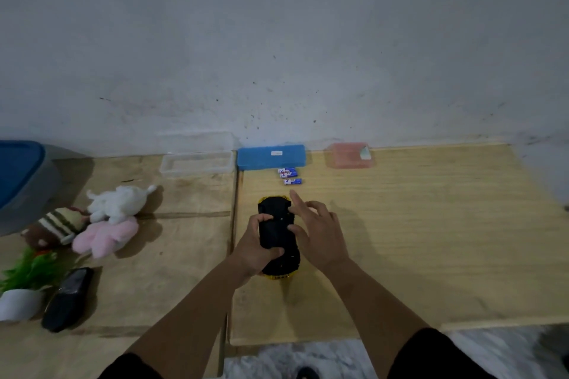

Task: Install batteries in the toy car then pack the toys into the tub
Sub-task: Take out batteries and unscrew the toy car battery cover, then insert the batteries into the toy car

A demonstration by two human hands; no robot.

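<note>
A yellow toy car [277, 234] lies upside down on the wooden table, its black underside facing up. My left hand [257, 248] grips the car's left side, thumb and fingers curled round the body. My right hand [314, 231] rests on the car's right side, thumb on the underside and fingers spread, index finger pointing forward. Three blue batteries [289, 176] lie just beyond the car. A grey tub [46, 181] with a blue lid [18, 169] stands at the far left. Plush toys, white [118, 201], pink [104, 235] and striped brown [55, 229], lie left of the car.
Against the wall sit a clear plastic box [197, 163], a blue case [271, 157] and a pink box [349, 155]. At the near left stand a green plant in a white pot [21, 289] and a black object [67, 298]. The table's front edge runs close to me.
</note>
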